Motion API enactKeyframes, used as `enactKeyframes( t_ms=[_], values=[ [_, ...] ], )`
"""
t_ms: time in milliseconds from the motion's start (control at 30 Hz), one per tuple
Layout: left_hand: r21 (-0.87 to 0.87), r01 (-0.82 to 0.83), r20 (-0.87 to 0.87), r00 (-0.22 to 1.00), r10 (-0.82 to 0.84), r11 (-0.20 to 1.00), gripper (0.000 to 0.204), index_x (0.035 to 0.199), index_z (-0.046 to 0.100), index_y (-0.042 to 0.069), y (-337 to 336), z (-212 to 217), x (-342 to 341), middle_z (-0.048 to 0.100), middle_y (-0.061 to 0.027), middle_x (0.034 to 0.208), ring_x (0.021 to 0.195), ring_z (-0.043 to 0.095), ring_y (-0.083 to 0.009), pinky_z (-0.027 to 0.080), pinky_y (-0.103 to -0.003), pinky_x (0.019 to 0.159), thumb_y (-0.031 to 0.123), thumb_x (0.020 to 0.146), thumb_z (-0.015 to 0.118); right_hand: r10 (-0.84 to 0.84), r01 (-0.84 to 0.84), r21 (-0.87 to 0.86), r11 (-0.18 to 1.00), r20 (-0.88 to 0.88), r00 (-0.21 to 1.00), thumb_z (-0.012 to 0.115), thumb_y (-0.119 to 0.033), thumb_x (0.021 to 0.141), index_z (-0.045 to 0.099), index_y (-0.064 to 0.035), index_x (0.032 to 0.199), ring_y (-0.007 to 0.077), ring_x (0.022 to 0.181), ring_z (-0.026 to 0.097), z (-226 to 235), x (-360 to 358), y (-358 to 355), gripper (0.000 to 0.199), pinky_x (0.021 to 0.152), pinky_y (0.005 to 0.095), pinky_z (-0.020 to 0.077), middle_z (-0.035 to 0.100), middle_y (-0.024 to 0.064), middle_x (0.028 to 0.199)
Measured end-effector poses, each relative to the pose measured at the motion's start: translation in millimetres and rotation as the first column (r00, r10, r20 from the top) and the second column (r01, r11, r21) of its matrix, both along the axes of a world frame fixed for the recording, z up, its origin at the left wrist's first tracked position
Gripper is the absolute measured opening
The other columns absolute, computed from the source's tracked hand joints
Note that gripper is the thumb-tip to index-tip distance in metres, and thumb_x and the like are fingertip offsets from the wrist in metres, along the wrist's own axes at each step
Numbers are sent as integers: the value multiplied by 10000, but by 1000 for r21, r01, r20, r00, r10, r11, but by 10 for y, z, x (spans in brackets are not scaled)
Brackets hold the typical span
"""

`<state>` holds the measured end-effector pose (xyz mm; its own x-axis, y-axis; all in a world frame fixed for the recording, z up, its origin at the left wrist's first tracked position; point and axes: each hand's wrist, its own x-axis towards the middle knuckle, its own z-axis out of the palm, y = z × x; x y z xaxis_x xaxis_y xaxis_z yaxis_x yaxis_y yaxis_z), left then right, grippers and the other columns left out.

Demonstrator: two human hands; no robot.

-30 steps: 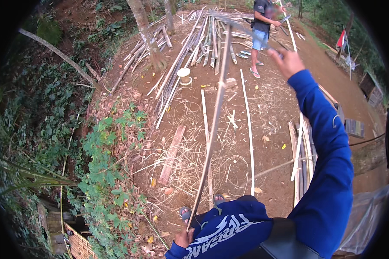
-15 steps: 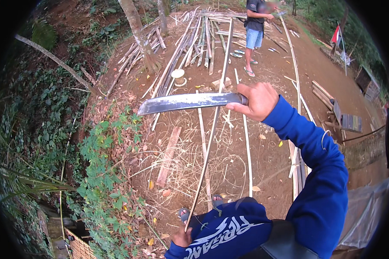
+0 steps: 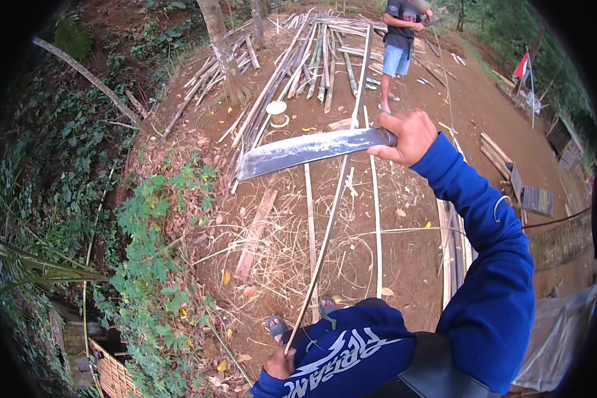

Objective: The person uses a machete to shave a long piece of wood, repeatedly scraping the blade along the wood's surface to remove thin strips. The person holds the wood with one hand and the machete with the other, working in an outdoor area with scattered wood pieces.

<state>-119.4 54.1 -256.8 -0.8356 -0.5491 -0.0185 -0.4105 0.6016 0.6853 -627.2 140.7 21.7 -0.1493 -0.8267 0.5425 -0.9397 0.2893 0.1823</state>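
Observation:
My right hand is closed round the handle of a machete, held out in front with its broad, worn blade pointing left. A long, thin bamboo strip runs from my left hand, low beside my body, up and away toward the far pile. My left fingers are wrapped round its near end. The blade crosses in front of the strip; whether the two touch I cannot tell.
Curly shavings and a flat plank lie on the soil ahead. A bamboo pile and a tree trunk stand farther off. Another person stands at the far right. Leafy plants border the left; more strips lie right.
The machete and my right hand have shifted slightly right, and the blade's tip now dips lower. My left hand keeps its hold on the strip. The view has turned a little.

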Motion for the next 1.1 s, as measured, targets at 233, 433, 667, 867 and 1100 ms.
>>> enactKeyframes(
  t_ms=[233, 433, 667, 867, 1100],
  values=[
    [33, -15, -21, 1000, 16, 999, 240, 1021, 566, 37, -41, 119, -62, 601, -212, 653, 604, 634, -400, 485, -470, 528, 258, 931, 585, 12, -12, -9, 1000, 21, 1000, 630, -572, 805, 605, -37, 832, 375, 553, 582, 65, -60, -96, 536, 541, 464, 460, 555, 150, 582],
    [62, -61, 104, 993, 55, 996, 253, 1068, 549, 42, -52, -240, 527, 587, -215, 629, 603, 634, -410, 470, -486, 518, 233, 912, 604, -390, 441, -316, 840, 215, 895, 468, -627, 911, 687, -22, 850, 380, 605, 643, 539, -1117, 113, 646, 603, 453, 507, 617, 201, 604],
    [375, -10, -28, 999, 22, 927, 549, 755, 553, 22, -366, 204, 334, 490, -31, 515, 447, 496, -147, 366, -291, 447, 505, 977, 416, -196, 441, -320, 839, 579, 792, 567, -537, 908, 632, 19, 928, 208, 427, 541, 538, -1041, 157, 560, 424, 338, 410, 543, 94, 529],
    [483, 1, 68, 997, -39, 876, 274, 815, 599, 9, -590, 226, 269, 558, -132, 562, 513, 580, -313, 446, -407, 528, 232, 938, 495, 269, 290, -415, 862, 861, 431, 565, -280, 966, 570, -33, 952, 52, 407, 447, 134, 60, -88, 248, 354, 213, 318, 499, -30, 567],
    [97, -70, 18, 997, 68, 993, 161, 862, 584, 12, -450, 149, 151, 559, -206, 597, 591, 586, -421, 437, -474, 560, 168, 886, 615, 164, 137, -173, 975, 984, 76, 483, -244, 995, 559, -45, 986, 51, 410, 448, 95, 462, -166, 213, 365, 202, 353, 497, -24, 560]
  ],
)
